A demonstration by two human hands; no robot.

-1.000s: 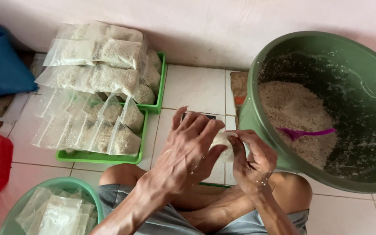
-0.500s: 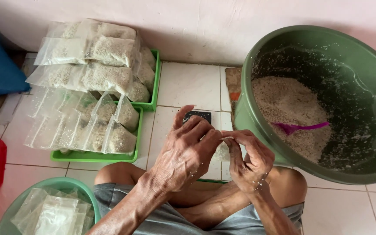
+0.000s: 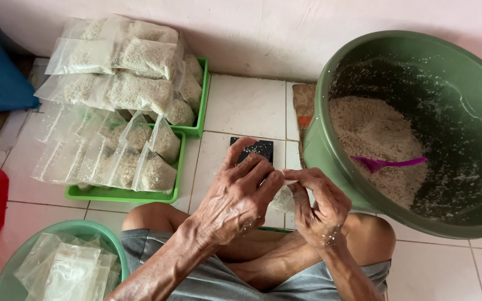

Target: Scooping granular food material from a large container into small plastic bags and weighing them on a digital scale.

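White floor tiles carry a big green basin of grain. Over the lap, the left hand and right hand both pinch shut on the neck of a small bag. It looks light, soft and slippery; the gathered top seems best to hold.

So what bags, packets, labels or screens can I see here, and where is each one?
Small clear bag: pinched between left hand and right hand, pale grain inside.
Filled bags: clear, grain-packed, stacked in green trays, upper left.
Empty bags: flat, clear, in a green bowl, lower left.
Black square device: on the tiles; face dark.
No labels or signs visible.
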